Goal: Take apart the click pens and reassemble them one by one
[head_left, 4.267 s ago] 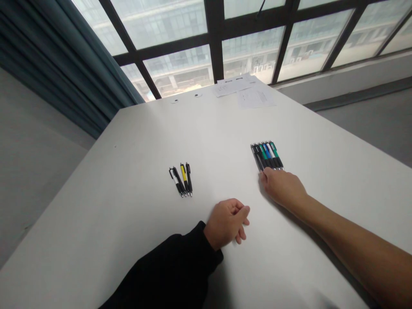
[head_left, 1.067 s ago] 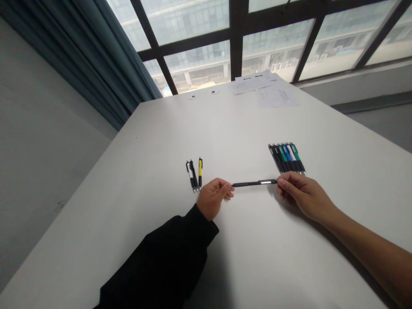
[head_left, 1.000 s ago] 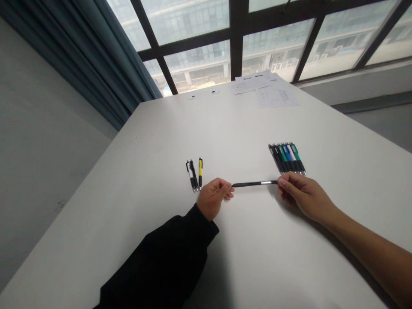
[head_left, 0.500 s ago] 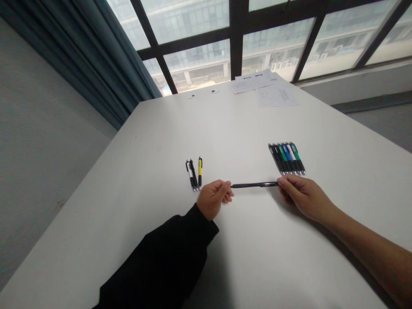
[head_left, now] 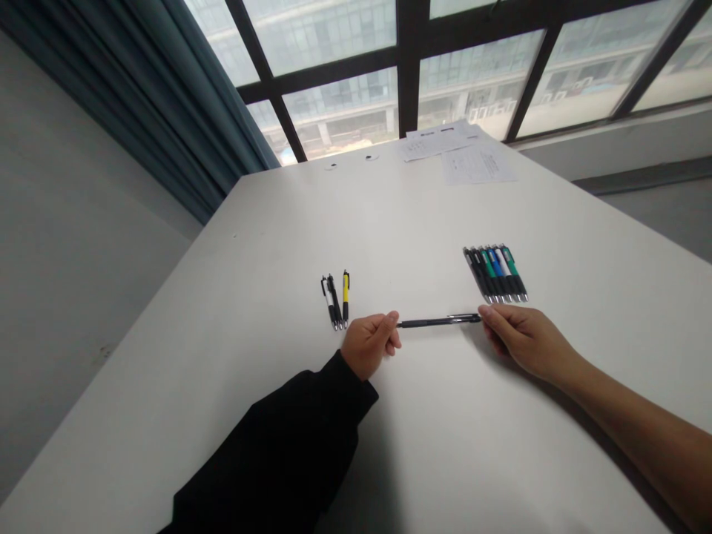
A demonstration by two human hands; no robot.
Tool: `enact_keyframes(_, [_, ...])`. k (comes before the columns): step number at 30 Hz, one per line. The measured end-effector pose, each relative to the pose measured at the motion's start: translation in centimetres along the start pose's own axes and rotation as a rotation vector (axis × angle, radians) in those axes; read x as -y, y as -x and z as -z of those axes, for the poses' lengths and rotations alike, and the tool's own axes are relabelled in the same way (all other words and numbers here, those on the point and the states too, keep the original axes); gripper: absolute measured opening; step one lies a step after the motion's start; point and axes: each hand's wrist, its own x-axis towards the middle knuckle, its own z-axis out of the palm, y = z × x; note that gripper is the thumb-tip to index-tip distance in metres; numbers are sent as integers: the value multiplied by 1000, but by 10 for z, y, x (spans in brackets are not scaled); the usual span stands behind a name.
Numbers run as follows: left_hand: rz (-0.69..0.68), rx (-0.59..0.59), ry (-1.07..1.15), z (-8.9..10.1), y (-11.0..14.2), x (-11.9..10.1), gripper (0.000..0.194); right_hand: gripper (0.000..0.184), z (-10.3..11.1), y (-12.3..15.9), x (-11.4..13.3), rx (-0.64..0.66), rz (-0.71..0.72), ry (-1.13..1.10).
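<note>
A black pen (head_left: 434,322) stretches sideways between my two hands, low over the table. My left hand (head_left: 369,343) pinches its tip end between thumb and fingers. The clip end is gripped by my right hand (head_left: 523,337), its thumb on top. Just beyond my left hand lie a white pen (head_left: 328,300), a black pen (head_left: 335,300) and a yellow pen (head_left: 345,297). Past my right hand is a neat row of pens (head_left: 495,273), several in black, green, blue and white, side by side with tips toward me.
The white table (head_left: 267,245) runs back to a dark-framed window (head_left: 409,67). Printed papers (head_left: 478,163) lie at its far edge, near two round holes in the top. A blue-grey curtain (head_left: 194,96) hangs at the back left.
The pen between my hands has rolled a little, so its clip now shows along the upper side. Both hands stay in nearly the same place.
</note>
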Motion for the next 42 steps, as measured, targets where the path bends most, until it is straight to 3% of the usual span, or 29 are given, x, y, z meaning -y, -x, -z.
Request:
enact_keyframes(16, [-22, 39, -68, 1, 1, -4, 59, 55, -2, 0, -1, 4, -13, -108])
enact_keyframes(21, [20, 273, 51, -2, 6, -5, 42, 51, -3, 0, -4, -21, -18, -175])
enact_keyframes(24, [182, 428, 309, -13, 14, -8, 47, 50, -3, 2, -2, -34, 24, -164])
enact_keyframes(27, [308, 590, 409, -26, 22, -13, 66, 48, -5, 8, 4, -24, 77, -195])
enact_keyframes(30, [292, 735, 364, -34, 26, -18, 53, 48, -6, 15, 10, 63, 132, -306])
enact_keyframes(32, [219, 714, 393, -37, 24, -20, 38, 52, -7, 18, 13, 183, 192, -374])
enact_keyframes(36, [58, 451, 533, -40, 19, -18, 39, 48, -9, 19, 20, 411, 277, -217])
enact_keyframes(39, [-6, 352, 506, -40, 19, -14, 39, 44, -12, 19, 25, 455, 286, -124])
enact_keyframes(42, [-108, 295, 262, -38, 21, -14, 30, 47, -15, 19, 27, 482, 249, -145])
